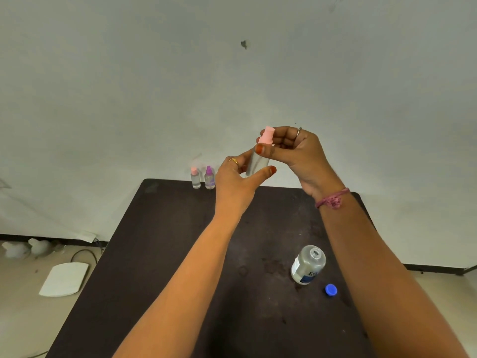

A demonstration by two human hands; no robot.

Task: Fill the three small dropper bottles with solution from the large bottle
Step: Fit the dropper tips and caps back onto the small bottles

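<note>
Bottle [256, 162], clear with pink cap [267, 135], is gripped by left hand [236, 180] at the body and right hand [296, 148] pinching the cap, above the table's [167, 254] far edge, where two capped bottles [202, 178] stand.

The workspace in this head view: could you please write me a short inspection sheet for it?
Surface: dark table, scuffed and stained near the middle.
Job's things: large bottle upright on the table, uncapped; blue cap lying beside it. Pink-capped bottle and purple-capped bottle stand capped at the far edge. Third bottle held above the table, its pink cap at its top.
Clutter: nothing seen on the table.
Grippers: left hand holds the third bottle's body; right hand pinches its pink cap.
Cables: dark cable on the floor, left.
Surroundings: pale wall; white board and whitish lumps on the floor.
</note>
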